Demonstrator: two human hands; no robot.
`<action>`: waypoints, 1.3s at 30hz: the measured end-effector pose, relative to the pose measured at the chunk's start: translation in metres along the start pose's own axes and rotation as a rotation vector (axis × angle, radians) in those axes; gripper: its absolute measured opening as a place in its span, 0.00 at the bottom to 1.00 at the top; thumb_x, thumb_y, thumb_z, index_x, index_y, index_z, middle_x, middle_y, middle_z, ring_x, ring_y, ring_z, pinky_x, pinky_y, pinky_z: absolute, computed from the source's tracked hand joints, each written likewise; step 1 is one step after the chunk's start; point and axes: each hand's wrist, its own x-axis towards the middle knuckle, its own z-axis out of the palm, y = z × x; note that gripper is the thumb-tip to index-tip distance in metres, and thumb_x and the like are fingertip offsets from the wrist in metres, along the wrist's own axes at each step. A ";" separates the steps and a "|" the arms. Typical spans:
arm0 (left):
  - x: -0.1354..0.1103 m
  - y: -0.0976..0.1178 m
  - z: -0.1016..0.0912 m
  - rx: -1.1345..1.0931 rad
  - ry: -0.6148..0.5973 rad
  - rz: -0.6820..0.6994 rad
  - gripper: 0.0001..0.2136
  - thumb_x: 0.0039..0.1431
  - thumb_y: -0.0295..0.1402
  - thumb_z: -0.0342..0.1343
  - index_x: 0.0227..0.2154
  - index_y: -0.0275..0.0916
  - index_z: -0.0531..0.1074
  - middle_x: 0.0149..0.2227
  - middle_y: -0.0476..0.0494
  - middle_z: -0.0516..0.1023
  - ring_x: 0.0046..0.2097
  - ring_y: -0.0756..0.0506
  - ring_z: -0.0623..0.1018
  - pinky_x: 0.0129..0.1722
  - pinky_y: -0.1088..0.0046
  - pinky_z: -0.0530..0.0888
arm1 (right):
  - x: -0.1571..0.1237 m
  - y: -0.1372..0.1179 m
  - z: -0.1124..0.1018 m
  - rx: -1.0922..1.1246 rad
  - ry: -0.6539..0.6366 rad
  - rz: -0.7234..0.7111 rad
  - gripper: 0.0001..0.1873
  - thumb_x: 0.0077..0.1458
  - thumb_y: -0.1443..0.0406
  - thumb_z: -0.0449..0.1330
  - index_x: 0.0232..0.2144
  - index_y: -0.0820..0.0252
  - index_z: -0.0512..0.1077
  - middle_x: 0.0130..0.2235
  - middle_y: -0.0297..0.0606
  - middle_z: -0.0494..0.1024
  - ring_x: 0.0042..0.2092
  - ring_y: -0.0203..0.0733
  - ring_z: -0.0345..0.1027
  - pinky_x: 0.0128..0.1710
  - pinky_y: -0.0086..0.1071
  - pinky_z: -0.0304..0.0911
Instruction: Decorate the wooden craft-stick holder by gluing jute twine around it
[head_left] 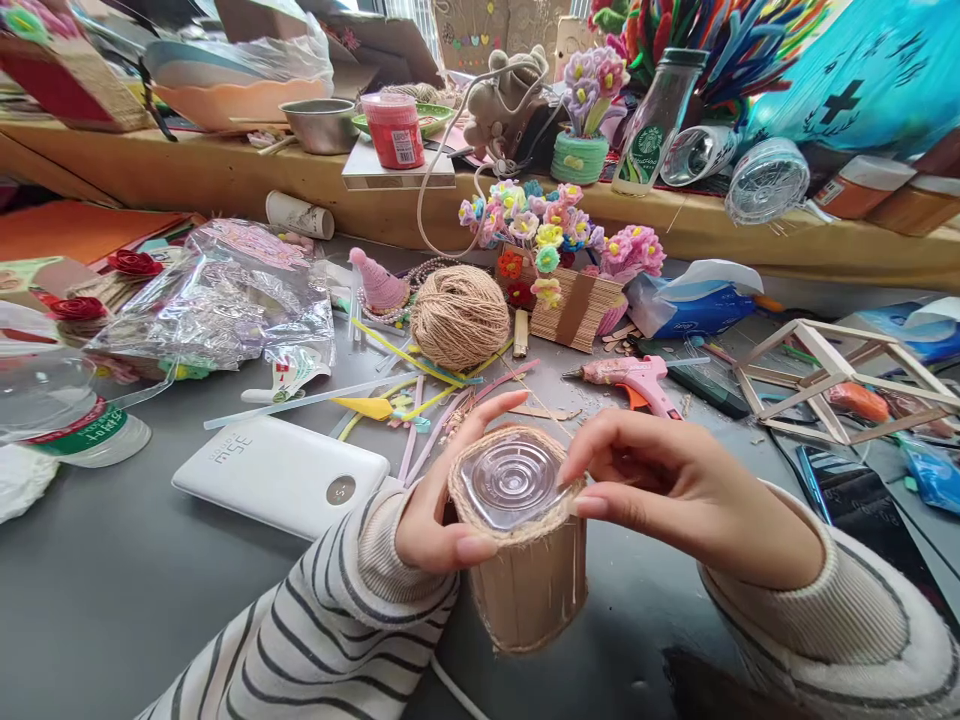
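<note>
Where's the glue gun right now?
In the head view, the glue gun lies right of centre, just beyond the right hand and right of the twine ball.

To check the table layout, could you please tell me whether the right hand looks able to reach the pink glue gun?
Probably yes: the pink glue gun lies just beyond the right hand, with nothing apparent between them, though that hand would first have to leave the twine-edged container.

A handicraft workspace: just beyond the left grip (450, 505), the desk (82, 610) carries a ball of twine (460, 317); past the right grip (667, 480) lies a pink glue gun (628, 374), with fuzzy flowers (550, 235) and pipe cleaners (731, 50) farther back.
</note>
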 end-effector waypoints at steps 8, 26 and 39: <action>-0.001 -0.001 -0.006 0.006 -0.058 -0.061 0.42 0.42 0.45 0.68 0.59 0.44 0.56 0.43 0.40 0.78 0.46 0.37 0.79 0.47 0.59 0.72 | 0.005 0.004 -0.001 0.116 -0.063 0.006 0.06 0.54 0.66 0.65 0.31 0.62 0.71 0.23 0.25 0.61 0.24 0.28 0.51 0.22 0.25 0.47; 0.001 -0.005 -0.007 0.156 -0.060 0.063 0.38 0.47 0.48 0.64 0.61 0.47 0.58 0.45 0.38 0.77 0.47 0.36 0.80 0.47 0.56 0.75 | 0.008 0.011 -0.003 0.143 -0.079 0.041 0.13 0.54 0.57 0.65 0.31 0.61 0.71 0.22 0.25 0.59 0.24 0.29 0.49 0.22 0.27 0.46; -0.002 -0.018 -0.008 0.719 0.351 0.471 0.44 0.43 0.35 0.67 0.63 0.49 0.52 0.52 0.40 0.71 0.52 0.37 0.75 0.55 0.51 0.71 | 0.008 0.012 -0.019 -0.215 0.187 0.010 0.08 0.55 0.60 0.61 0.33 0.60 0.73 0.25 0.33 0.73 0.24 0.32 0.63 0.21 0.24 0.60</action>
